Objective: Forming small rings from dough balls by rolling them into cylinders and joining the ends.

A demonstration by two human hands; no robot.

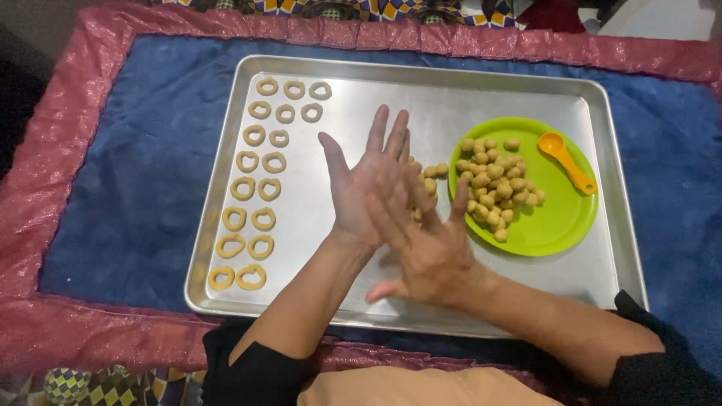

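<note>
Two columns of dough rings [254,188] lie at the tray's [466,90] left. The left hand [368,188] and right hand [429,248] press palm to palm, fingers straight and spread; any dough between them is hidden. Pressing unevenly could break a rope. Loose balls [430,179] sit just behind the fingers, more on the plate [560,225].

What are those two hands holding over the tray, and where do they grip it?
It cannot be told: the left hand and right hand are pressed palm to palm above the metal tray, hiding anything between them.
</note>
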